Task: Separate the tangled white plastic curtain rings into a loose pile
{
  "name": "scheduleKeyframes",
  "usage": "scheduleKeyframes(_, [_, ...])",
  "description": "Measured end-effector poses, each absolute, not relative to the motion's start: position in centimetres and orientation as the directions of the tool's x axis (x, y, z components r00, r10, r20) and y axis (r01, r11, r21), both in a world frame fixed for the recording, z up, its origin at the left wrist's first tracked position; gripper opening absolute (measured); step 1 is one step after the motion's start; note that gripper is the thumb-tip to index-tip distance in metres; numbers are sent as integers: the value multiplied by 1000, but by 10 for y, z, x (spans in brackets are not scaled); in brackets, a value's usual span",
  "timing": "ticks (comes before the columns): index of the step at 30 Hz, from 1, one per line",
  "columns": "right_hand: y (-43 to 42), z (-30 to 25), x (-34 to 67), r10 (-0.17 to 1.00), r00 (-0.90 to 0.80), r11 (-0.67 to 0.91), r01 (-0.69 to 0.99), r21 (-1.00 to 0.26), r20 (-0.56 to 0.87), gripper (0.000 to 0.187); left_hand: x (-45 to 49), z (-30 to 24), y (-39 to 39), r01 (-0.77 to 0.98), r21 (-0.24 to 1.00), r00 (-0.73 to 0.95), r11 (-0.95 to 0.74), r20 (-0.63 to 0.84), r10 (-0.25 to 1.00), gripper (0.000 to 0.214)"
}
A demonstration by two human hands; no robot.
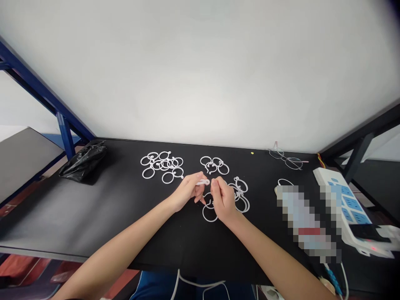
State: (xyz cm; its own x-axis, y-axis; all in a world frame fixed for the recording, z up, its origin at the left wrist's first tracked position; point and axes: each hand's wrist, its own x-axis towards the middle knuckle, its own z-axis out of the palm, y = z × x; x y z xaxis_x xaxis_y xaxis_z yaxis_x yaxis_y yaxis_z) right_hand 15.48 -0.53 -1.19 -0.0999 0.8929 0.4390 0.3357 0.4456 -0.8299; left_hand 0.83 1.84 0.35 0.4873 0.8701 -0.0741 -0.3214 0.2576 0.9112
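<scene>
My left hand (186, 192) pinches a white plastic curtain ring (203, 182), seen nearly edge-on with its small eyelet pointing right. Close beside that eyelet is my right hand (223, 201), its fingers curled closed; anything inside them is hidden. Below and to the right of my hands lie loose white rings, one of them open-ended (210, 220) and partly covered by my right hand. A bunch of white rings (247, 203) shows just past my right knuckles. Behind my hands sits a small group of rings (223, 168), some with gaps in them.
A larger pile of white rings (168, 178) lies to the left, and a crumpled black plastic bag (86, 162) farther left. On the right are eyeglasses (293, 163), a blurred-out object (304, 225) with a cable, and a white power strip (350, 204). A wall backs the black table (125, 216).
</scene>
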Motion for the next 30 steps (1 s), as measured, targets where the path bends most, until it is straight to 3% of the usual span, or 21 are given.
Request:
scheduleKeyframes(5, [-5, -11, 155, 898, -83, 434, 322, -841, 432, 37, 1, 8, 29, -609, 647, 405, 460, -245, 881, 48])
scheduleKeyframes(10, [-4, -10, 156, 904, -71, 422, 295, -857, 421, 37, -12, 8, 39, -859, 426, 105, 284, -396, 912, 40])
scheduleKeyframes(17, [-4, -9, 157, 897, -77, 437, 284, -853, 434, 37, -15, 10, 42, -901, 378, -3, 212, -495, 869, 37])
scheduleKeyframes(25, [-5, -8, 157, 894, -87, 446, 280, -850, 440, 35, -16, 13, 38, -924, 336, 3, 181, -468, 884, 49])
scheduleKeyframes(30, [-6, -7, 157, 891, -87, 451, 289, -845, 446, 33, -15, 14, 37, -916, 357, 4, 185, -452, 892, 40])
